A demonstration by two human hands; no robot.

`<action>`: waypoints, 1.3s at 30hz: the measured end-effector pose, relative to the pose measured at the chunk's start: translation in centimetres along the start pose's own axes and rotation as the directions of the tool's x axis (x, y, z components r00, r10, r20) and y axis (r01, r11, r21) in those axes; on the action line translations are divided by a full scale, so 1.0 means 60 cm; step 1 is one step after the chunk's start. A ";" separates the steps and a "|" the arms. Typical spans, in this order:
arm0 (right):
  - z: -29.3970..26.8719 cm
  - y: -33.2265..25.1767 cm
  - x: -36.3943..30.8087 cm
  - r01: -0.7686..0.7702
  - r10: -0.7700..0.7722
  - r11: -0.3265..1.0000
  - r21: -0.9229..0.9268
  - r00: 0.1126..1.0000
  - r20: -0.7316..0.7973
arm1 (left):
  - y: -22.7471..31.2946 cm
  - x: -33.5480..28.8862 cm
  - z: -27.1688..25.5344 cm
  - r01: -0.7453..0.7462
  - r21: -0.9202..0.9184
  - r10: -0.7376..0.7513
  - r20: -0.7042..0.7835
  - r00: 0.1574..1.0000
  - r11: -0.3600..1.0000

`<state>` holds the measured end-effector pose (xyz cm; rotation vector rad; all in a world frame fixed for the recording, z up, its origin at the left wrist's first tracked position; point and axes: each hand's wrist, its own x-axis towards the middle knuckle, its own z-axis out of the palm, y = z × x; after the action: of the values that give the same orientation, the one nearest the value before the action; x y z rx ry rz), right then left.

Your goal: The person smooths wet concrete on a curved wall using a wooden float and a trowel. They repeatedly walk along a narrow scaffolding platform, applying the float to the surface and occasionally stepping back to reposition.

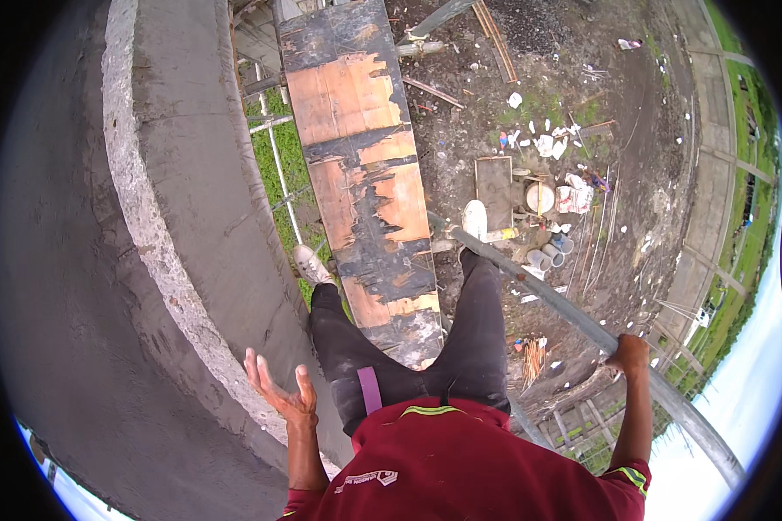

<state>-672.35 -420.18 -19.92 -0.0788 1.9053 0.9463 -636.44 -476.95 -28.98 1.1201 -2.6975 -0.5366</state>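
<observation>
My right hand [630, 354] is wrapped round a grey metal scaffold pipe [573, 319] that slants from the middle of the view down to the lower right. Held up beside the rough edge of a concrete wall [178, 295], my left hand [282, 391] has its fingers spread and nothing in it. Whether it touches the wall I cannot tell. Between my legs runs a worn plywood plank [356, 156] with its dark coating peeled away in patches. My two pale shoes are on either side of this plank, the left one [311, 263] nearer the wall.
Far below lies muddy ground with a round drum [540, 198], a flat rectangular board [494, 187], several grey pipe pieces [549, 253] and white litter. Green grass [274, 165] shows through the gap between plank and wall. More scaffold tubes [421, 49] cross beyond the plank.
</observation>
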 end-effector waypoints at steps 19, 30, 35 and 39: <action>-0.055 -0.659 0.513 0.328 -0.399 0.269 0.905 0.893 -0.206 | -0.396 -0.013 0.862 0.824 -0.111 -0.630 0.590 0.505 0.556; 0.138 -1.031 0.680 0.040 -0.426 -0.078 0.996 0.902 -0.070 | -0.440 -0.092 0.941 0.876 -0.049 -0.509 0.798 0.323 0.480; 0.209 -1.045 0.721 0.020 -0.418 -0.196 0.980 0.903 -0.102 | -0.480 -0.154 0.987 0.885 -0.054 -0.437 0.855 0.280 0.462; 0.236 -1.064 0.737 0.145 -0.375 -0.164 0.976 0.906 -0.198 | -0.482 -0.175 0.991 0.859 -0.044 -0.485 0.810 0.329 0.510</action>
<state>-657.95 -441.08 -94.70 0.5083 1.8186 -1.0315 -627.57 -472.81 -95.18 2.2694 -2.0353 -2.0731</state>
